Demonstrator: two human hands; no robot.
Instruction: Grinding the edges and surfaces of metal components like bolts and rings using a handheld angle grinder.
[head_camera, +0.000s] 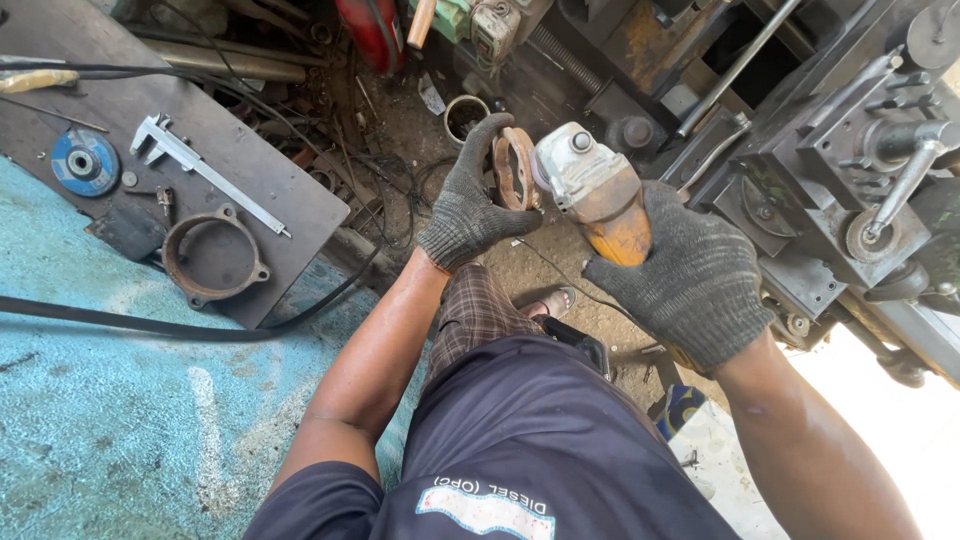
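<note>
My left hand (468, 205), in a dark knitted glove, grips a rusty metal ring (515, 168) and holds it upright in front of me. My right hand (690, 275), also gloved, is wrapped around the yellow body of an angle grinder (595, 190). The grinder's grey metal head points left and sits right against the ring. Whether the disc touches the ring is hidden. Both hands are raised above my lap and the dirt floor.
A dark metal plate (120, 100) at left carries a blue grinding disc (85, 162), a vernier caliper (200, 170) and a rusty round flange (213, 256). A black cable (180, 328) crosses the blue surface. A large lathe-like machine (850, 170) stands at right. A small cup (465, 115) sits on the floor.
</note>
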